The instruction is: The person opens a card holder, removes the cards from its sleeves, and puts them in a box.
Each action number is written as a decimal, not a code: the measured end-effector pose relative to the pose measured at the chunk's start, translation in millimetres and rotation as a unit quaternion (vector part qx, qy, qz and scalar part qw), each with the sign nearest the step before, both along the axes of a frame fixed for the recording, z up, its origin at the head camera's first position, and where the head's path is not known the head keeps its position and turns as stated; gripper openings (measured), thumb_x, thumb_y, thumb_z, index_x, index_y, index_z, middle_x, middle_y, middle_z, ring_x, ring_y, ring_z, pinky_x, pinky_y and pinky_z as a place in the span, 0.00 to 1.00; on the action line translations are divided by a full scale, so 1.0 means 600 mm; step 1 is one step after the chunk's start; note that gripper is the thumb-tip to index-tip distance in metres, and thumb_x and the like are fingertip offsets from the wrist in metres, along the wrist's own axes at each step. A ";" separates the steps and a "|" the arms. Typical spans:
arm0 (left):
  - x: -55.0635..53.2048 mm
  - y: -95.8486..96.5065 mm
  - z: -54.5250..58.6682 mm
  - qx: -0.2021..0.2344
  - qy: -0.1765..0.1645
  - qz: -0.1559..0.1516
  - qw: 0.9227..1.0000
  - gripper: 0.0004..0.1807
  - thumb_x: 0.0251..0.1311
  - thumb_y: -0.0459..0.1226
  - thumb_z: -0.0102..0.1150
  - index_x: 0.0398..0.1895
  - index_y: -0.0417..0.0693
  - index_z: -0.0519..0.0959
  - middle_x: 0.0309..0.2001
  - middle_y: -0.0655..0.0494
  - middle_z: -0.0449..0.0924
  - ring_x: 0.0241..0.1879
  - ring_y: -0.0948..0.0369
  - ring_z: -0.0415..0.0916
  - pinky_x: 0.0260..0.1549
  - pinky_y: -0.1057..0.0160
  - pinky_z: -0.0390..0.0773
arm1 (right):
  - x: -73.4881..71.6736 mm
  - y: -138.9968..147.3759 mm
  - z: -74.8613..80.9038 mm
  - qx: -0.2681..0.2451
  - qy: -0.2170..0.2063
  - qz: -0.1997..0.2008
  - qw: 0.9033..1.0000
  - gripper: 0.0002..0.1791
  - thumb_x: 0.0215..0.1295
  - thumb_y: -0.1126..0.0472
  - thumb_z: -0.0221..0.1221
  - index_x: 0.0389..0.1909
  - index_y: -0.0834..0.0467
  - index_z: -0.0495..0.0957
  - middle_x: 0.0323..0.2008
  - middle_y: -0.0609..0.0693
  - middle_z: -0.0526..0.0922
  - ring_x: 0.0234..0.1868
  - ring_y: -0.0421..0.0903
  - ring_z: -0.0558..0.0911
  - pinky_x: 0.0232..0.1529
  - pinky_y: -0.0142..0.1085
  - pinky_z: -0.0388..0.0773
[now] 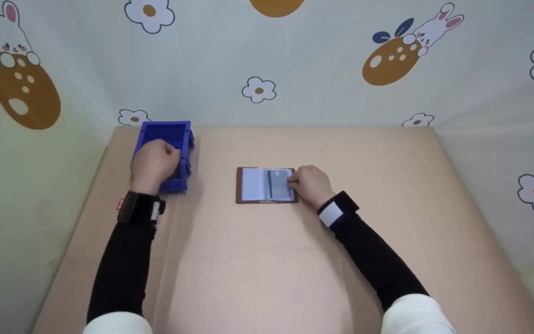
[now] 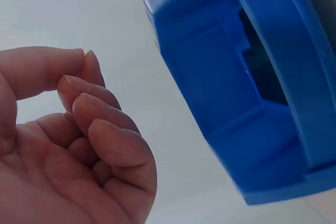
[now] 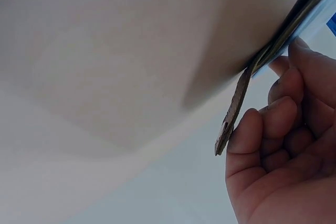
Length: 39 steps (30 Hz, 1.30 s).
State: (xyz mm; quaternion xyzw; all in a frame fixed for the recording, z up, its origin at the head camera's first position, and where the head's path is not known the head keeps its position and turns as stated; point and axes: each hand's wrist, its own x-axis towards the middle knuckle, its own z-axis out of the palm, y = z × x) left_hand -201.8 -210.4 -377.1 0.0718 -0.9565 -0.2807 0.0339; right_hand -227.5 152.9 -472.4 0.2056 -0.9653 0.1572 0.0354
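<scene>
A small brown-covered card holder (image 1: 253, 184) lies spread open on the table, clear sleeves showing. A grey card (image 1: 280, 185) sits in its right-hand sleeve. At the right edge of that sleeve, my right hand (image 1: 312, 184) pinches with thumb and forefinger; in the right wrist view the other fingers curl beside the brown cover (image 3: 234, 109). Over a blue bin (image 1: 167, 124) at the left is my left hand (image 1: 154, 162). Its thumb and forefinger tips meet and the other fingers (image 2: 118, 140) curl, with nothing visible between them, beside the bin wall (image 2: 210, 72).
The tan-covered table (image 1: 257, 269) runs back to a pale wall sheet (image 1: 313, 60) printed with rabbits and flowers. The bin stands near the table's far left corner, and dark contents (image 2: 262, 72) show through its opening.
</scene>
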 end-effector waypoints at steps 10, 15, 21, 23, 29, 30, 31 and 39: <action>0.008 0.081 -0.026 -0.020 0.042 -0.065 0.997 0.11 0.66 0.38 0.55 0.32 0.40 0.80 0.29 0.48 0.79 0.28 0.51 0.75 0.30 0.52 0.73 | 0.001 0.000 0.001 0.001 0.001 0.004 1.000 0.06 0.58 0.63 0.69 0.37 0.54 0.90 0.31 0.53 0.85 0.36 0.54 0.83 0.39 0.46 0.79; 0.013 0.113 -0.050 -0.022 0.044 -0.095 0.994 0.11 0.65 0.37 0.56 0.32 0.38 0.82 0.29 0.48 0.81 0.28 0.52 0.76 0.32 0.51 0.76 | 0.000 -0.001 0.001 0.001 -0.006 0.002 1.000 0.06 0.58 0.63 0.69 0.37 0.55 0.90 0.31 0.53 0.85 0.35 0.53 0.83 0.38 0.46 0.78; 0.014 0.145 -0.082 -0.030 0.035 -0.118 0.992 0.09 0.63 0.36 0.57 0.29 0.41 0.82 0.28 0.50 0.82 0.28 0.54 0.77 0.32 0.51 0.77 | 0.000 0.000 0.001 -0.002 -0.008 0.000 1.000 0.08 0.59 0.63 0.69 0.40 0.54 0.89 0.35 0.54 0.87 0.38 0.53 0.84 0.40 0.46 0.79; 0.014 0.155 -0.091 -0.038 0.031 -0.125 0.991 0.09 0.62 0.36 0.57 0.27 0.42 0.83 0.28 0.51 0.82 0.28 0.54 0.78 0.32 0.52 0.77 | 0.000 0.000 0.001 -0.003 -0.008 -0.001 1.000 0.09 0.59 0.63 0.69 0.40 0.54 0.89 0.35 0.53 0.87 0.38 0.53 0.84 0.40 0.46 0.79; 0.011 0.184 -0.117 -0.068 0.015 -0.139 0.988 0.11 0.58 0.34 0.57 0.18 0.45 0.80 0.21 0.55 0.77 0.23 0.57 0.72 0.23 0.54 0.74 | 0.000 0.000 0.001 -0.002 -0.009 -0.002 1.000 0.08 0.59 0.62 0.69 0.40 0.54 0.89 0.35 0.54 0.87 0.38 0.54 0.84 0.40 0.47 0.79; 0.010 0.187 -0.121 -0.073 0.014 -0.141 0.987 0.11 0.58 0.33 0.57 0.17 0.45 0.78 0.21 0.55 0.77 0.22 0.57 0.71 0.22 0.54 0.73 | 0.001 0.000 0.001 -0.001 -0.008 -0.002 1.000 0.08 0.59 0.62 0.69 0.40 0.54 0.89 0.34 0.54 0.86 0.37 0.54 0.84 0.40 0.47 0.79; 0.009 0.191 -0.124 -0.077 0.013 -0.142 0.987 0.11 0.57 0.33 0.57 0.17 0.45 0.78 0.21 0.55 0.76 0.22 0.57 0.70 0.21 0.54 0.73 | 0.001 0.000 0.001 0.000 -0.009 -0.002 1.000 0.08 0.59 0.62 0.69 0.40 0.54 0.89 0.34 0.54 0.86 0.37 0.54 0.84 0.40 0.47 0.79; 0.006 0.210 -0.139 -0.106 -0.021 -0.153 0.982 0.10 0.59 0.33 0.56 0.19 0.43 0.78 0.25 0.50 0.80 0.25 0.54 0.74 0.23 0.51 0.75 | 0.001 -0.001 0.000 0.002 -0.008 -0.004 1.000 0.08 0.59 0.62 0.69 0.40 0.55 0.89 0.34 0.54 0.86 0.38 0.55 0.83 0.41 0.47 0.79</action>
